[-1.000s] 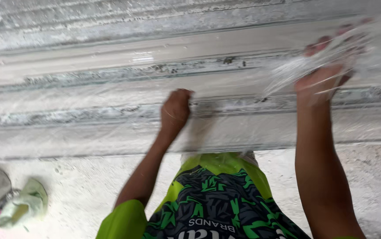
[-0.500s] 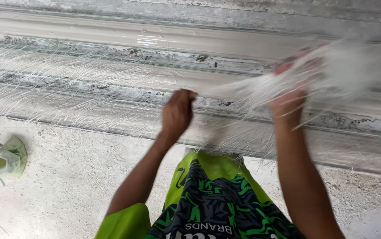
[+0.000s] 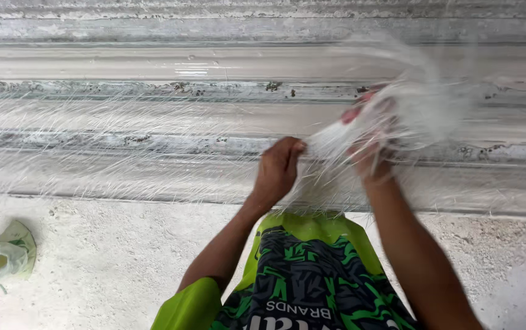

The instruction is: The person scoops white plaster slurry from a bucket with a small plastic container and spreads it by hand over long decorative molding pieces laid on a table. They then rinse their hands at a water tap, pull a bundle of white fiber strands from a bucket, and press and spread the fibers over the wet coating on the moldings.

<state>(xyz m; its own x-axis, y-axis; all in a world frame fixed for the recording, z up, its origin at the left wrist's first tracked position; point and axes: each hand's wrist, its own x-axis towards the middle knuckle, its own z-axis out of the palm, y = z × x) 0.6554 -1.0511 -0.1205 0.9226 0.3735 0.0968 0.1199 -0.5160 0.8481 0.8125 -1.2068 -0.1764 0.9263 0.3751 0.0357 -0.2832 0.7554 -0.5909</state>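
Note:
A bundle of fine white glass-like fibres (image 3: 409, 113) is bunched up in front of me. My right hand (image 3: 370, 143) is wrapped in it and grips it. My left hand (image 3: 278, 168) pinches the near end of the same bundle, close beside the right hand. More loose fibres (image 3: 110, 153) lie spread thinly over a long grey moulded form (image 3: 153, 67) with lengthwise ridges that runs across the whole view. Both hands hover just above the form's front part.
A crumpled pale green cloth (image 3: 3, 256) lies on the rough white floor (image 3: 104, 263) at the left. My green and black patterned shorts (image 3: 302, 275) fill the bottom centre.
My right hand has come down and in toward the left hand, gathering the fibres into a thicker bunch. The view has shifted slightly to the right.

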